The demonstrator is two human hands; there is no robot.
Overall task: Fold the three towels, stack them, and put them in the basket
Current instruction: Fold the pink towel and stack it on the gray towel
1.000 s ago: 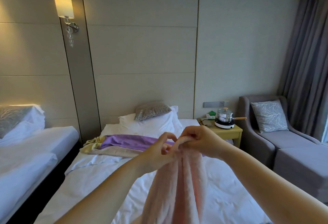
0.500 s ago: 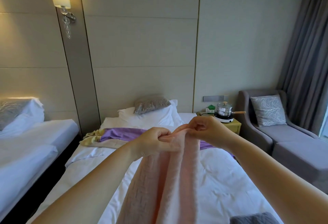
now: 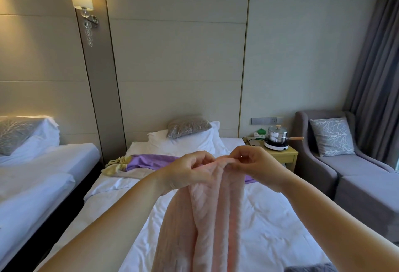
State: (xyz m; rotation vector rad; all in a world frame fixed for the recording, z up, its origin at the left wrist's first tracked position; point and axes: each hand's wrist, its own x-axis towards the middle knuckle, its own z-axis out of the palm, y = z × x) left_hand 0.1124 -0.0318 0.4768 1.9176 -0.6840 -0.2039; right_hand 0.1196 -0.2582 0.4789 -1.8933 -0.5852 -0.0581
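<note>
Pink towel (image 3: 207, 217) is held bunched above the bed (image 3: 269, 217), its top edge pinched between the curled fingers (image 3: 205, 160) of the left hand (image 3: 187, 174) and right hand (image 3: 254, 163). A purple towel (image 3: 151, 160) and a beige towel (image 3: 133, 173) are seen lying near the pillows (image 3: 190, 142).

Bed (image 3: 269, 228): white sheet, wrinkled. Purple towel (image 3: 151, 159) and beige-yellow towel (image 3: 121, 165) lie crumpled across it, touching, just below the white pillows (image 3: 194, 142) at the head. Grey patterned cushion (image 3: 187, 125) sits on the pillows. Grey fabric (image 3: 311, 268) at near right corner, mostly cut off.
</note>
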